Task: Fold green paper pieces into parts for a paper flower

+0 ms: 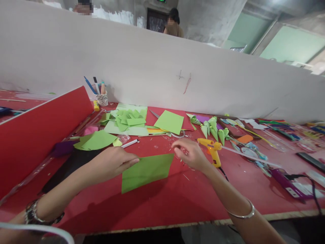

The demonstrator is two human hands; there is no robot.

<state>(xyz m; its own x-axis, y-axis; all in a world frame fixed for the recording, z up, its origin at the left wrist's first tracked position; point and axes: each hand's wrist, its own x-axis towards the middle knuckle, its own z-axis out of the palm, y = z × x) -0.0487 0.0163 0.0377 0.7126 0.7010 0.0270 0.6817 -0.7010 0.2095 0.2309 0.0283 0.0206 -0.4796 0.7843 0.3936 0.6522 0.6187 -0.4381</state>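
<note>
A rectangular sheet of green paper hangs above the red table, pinched along its top edge by my left hand. Beside the sheet's upper right corner is my right hand, fingers loosely curled with a gap between thumb and forefinger and nothing visible in them. A yellow glue gun lies just right of that hand, a glue stick projecting from its back. Past the sheet, a white marker rests on the table. Green paper cones lie together behind the glue gun.
Cut green paper pieces and a light green square lie toward the white partition. A pen cup stands at back left beside a red divider. Right, a purple power strip has cables attached.
</note>
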